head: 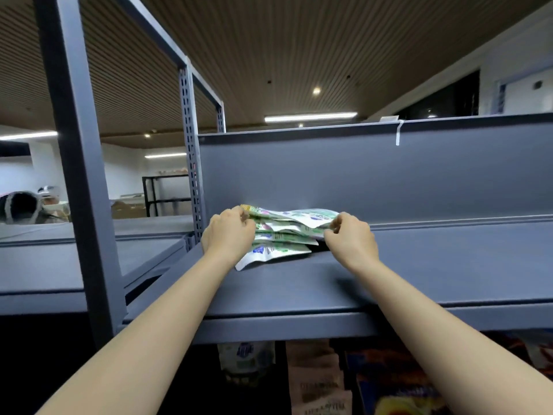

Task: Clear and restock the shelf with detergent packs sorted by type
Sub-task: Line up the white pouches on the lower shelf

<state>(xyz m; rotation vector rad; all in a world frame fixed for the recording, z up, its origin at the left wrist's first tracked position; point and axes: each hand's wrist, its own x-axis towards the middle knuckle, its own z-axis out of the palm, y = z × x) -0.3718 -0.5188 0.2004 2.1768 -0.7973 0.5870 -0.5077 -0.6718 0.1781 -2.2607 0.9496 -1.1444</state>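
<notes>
My left hand (229, 232) and right hand (350, 235) pinch the ends of one stack of green packs (284, 235) between them on the grey shelf (419, 265) (otherwise bare, so restocking looks barely begun)

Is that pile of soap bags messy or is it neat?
A bit messy. The stack of detergent packs on the shelf is uneven: the bottom pack sticks out toward the front. The left hand and right hand grip its ends.

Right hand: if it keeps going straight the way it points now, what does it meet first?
The right hand already pinches the stack of detergent packs. Pushed further, it would probably press them toward the shelf's grey back panel, though depth is unclear.
</notes>
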